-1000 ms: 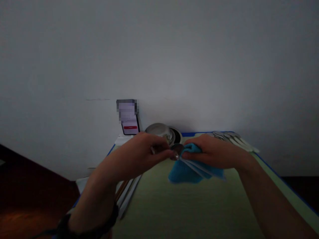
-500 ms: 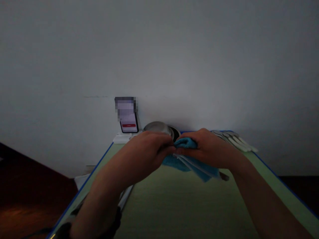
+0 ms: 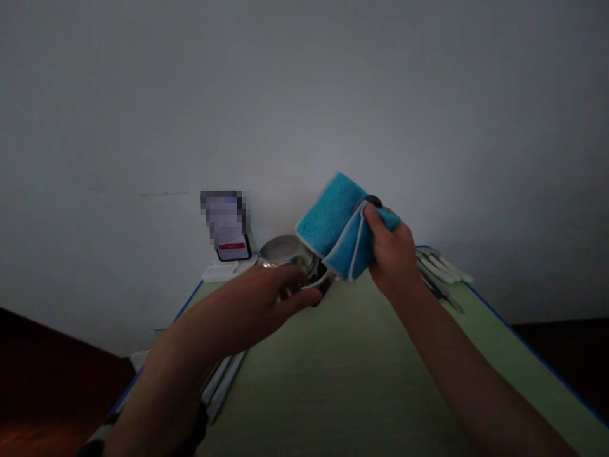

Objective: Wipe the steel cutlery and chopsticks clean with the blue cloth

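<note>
My right hand (image 3: pixel 392 254) is closed round a folded blue cloth (image 3: pixel 328 216) with pale edging, raised above the far part of the table. A dark rounded end (image 3: pixel 373 200) pokes out of the folds near my thumb; the rest of that piece is hidden in the cloth. My left hand (image 3: pixel 280 295) is lower and to the left, with thumb and fingers apart, in front of a round metal pan or bowl (image 3: pixel 285 247). Close to its fingertips runs a pale curved strip (image 3: pixel 318 281), and I cannot tell whether they touch it.
A phone (image 3: pixel 233 235) leans on the wall above a white stand (image 3: pixel 221 271). Several white-handled utensils (image 3: pixel 445 270) lie at the table's far right. Long pale pieces (image 3: pixel 226 381) lie by my left forearm. The green table (image 3: pixel 333 381) has a blue edge and meets the wall.
My hands have parted. My right hand has lifted the cloth up, and more of it shows. My left hand has let go and moved slightly left and down, toward the metal vessel.
</note>
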{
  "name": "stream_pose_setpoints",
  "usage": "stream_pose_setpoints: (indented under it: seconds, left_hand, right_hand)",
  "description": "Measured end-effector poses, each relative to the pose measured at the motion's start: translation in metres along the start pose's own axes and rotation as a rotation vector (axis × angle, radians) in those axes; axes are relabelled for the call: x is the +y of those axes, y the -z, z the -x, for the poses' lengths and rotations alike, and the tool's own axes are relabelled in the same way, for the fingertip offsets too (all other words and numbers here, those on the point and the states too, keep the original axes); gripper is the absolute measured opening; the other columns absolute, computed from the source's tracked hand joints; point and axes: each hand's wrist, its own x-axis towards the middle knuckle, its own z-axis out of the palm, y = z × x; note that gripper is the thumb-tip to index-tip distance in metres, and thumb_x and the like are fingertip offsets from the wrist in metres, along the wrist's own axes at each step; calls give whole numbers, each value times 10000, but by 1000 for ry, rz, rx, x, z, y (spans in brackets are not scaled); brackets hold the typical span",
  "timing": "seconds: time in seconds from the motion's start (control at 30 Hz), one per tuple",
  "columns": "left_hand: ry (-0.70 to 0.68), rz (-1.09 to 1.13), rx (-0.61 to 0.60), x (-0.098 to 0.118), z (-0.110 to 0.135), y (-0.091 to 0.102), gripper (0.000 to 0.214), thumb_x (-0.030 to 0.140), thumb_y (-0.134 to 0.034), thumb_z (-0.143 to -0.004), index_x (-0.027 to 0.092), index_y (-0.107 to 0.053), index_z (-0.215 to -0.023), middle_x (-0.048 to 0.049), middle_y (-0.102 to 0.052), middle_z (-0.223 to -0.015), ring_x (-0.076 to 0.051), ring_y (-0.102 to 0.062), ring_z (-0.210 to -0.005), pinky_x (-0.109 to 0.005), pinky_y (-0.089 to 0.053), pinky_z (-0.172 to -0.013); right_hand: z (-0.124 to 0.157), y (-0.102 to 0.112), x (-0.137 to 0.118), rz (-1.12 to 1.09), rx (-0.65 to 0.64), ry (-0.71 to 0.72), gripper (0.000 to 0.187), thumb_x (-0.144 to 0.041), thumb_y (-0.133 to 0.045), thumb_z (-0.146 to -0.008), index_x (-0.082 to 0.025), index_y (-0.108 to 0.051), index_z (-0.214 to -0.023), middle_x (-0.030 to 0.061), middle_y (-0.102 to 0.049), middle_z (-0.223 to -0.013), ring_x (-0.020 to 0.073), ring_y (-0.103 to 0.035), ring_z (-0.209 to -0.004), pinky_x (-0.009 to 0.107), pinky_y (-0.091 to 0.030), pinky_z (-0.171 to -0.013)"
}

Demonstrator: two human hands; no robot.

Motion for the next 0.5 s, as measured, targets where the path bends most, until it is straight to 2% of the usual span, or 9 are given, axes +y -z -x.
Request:
stream_pose_setpoints:
  seconds: [0.07,0.13,0.2,0.3,0.37,0.5]
  left_hand:
    - [-43,82,-45,1,-6,-7,284,408,-388,-878,194,-552,-965,-31,-642,-861,-165,-584,-742,-263,-429,-639]
    - [-98,177,-102,2,-10,-12,236,313,-350,-898,175,-532,-955,-37,-631,-876,-147,-580,-745,-251,-447,-650]
    - [-121,233,-131,1,-12,-13,216,252,-326,-899,163,-523,-894,-28,-608,-829,-126,-564,-707,-235,-456,-651]
    - [-75,266,-96,-8,-6,-8,235,295,-323,-905,171,-505,-824,12,-535,-700,-108,-516,-615,-213,-449,-597]
    - [-33,255,-47,-17,0,-2,274,359,-334,-902,176,-518,-813,23,-509,-667,-106,-494,-584,-201,-424,-544]
    - [-20,100,28,-33,8,7,349,417,-361,-888,171,-574,-762,29,-503,-603,-102,-466,-540,-189,-371,-490]
  right_hand:
    - [3,-7,7,-133,39,-79,401,-517,-539,-713,-180,-541,-931,32,-591,-856,143,-553,-731,286,-466,-681]
    - [8,-13,12,-200,35,-89,406,-500,-576,-690,-184,-550,-943,32,-598,-883,141,-559,-754,290,-468,-716]
    - [11,-16,17,-215,18,-78,407,-488,-603,-673,-186,-564,-942,29,-607,-894,139,-563,-770,291,-464,-737]
    - [8,-10,17,-127,-79,-90,421,-503,-612,-660,-172,-587,-921,37,-626,-870,146,-569,-754,292,-468,-703]
    - [3,2,10,25,-271,-106,419,-511,-622,-650,-157,-612,-873,46,-642,-826,156,-574,-720,295,-471,-658]
    - [-4,32,-18,454,-796,-60,363,-454,-652,-653,-187,-649,-898,20,-668,-791,159,-595,-691,286,-466,-625]
